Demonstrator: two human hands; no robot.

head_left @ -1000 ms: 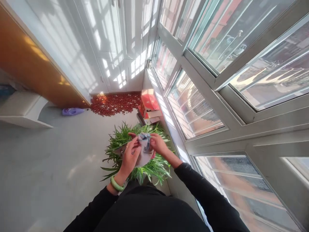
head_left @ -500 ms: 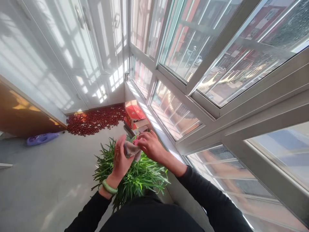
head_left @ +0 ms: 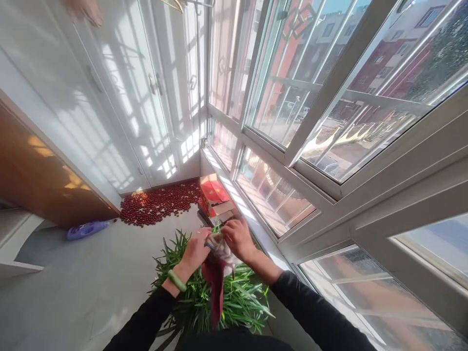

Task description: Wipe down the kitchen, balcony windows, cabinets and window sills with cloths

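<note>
My left hand [head_left: 194, 251], with a green bangle [head_left: 177, 281] at its wrist, grips the left edge of a soft sock-like cloth [head_left: 216, 285]. My right hand [head_left: 239, 240] pinches the upper right of the same cloth, its fingers bent over it. Beige-grey, fuzzy fabric is bunched between both hands, and a dark red part hangs down below. Its exact kind is unclear. Under the hands spreads a leafy green potted plant [head_left: 243, 304], partly covered by the cloth; its pot is hidden.
Beyond the plant stands a red box [head_left: 214, 195] by the window sill [head_left: 248, 207]. Dark red dates or similar fruit [head_left: 157, 207] cover the floor by white cabinets [head_left: 120, 112]. A purple bottle [head_left: 87, 230] lies near the brown door [head_left: 40, 170]. Windows line the right side.
The cloth has been opened out, and its dark red part now hangs below my hands. Both hands still hold it. The view has tilted up and shifted left, so the surroundings sit lower and further right.
</note>
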